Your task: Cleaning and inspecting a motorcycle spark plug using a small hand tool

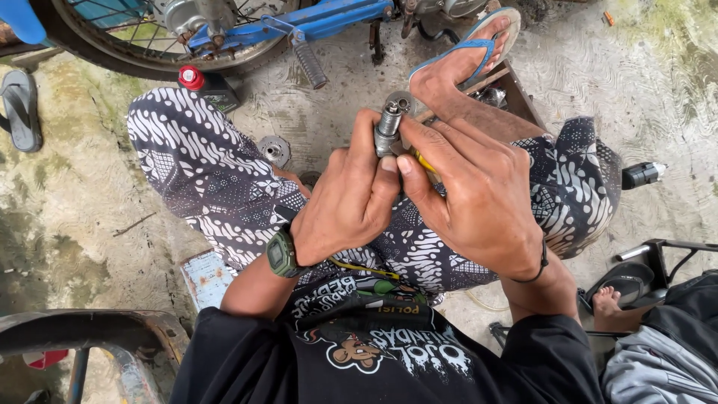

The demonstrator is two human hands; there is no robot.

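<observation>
Both hands meet above the person's lap, raised in front of the patterned black-and-white trousers. The left hand comes up from the lower left, wrist bent back, a green wristwatch on it; its fingers are curled tight, with thumb and forefinger pinching a small grey metal part, ribbed and cylinder-shaped, which stands nearly upright above the knuckles. The right hand reaches in from the lower right, back of the hand to the camera, a thin black band at the wrist. Its fingers are closed narrowly, fingertips pressed against the lower end of the same part, just touching the left thumb; a bit of yellow shows beneath them, but what it belongs to cannot be told. The part sits between the two hands, over the right shin, just below the foot in a blue sandal. On the concrete floor beyond the knees lie a red-capped bottle and a round metal disc, near a blue motorcycle frame.
</observation>
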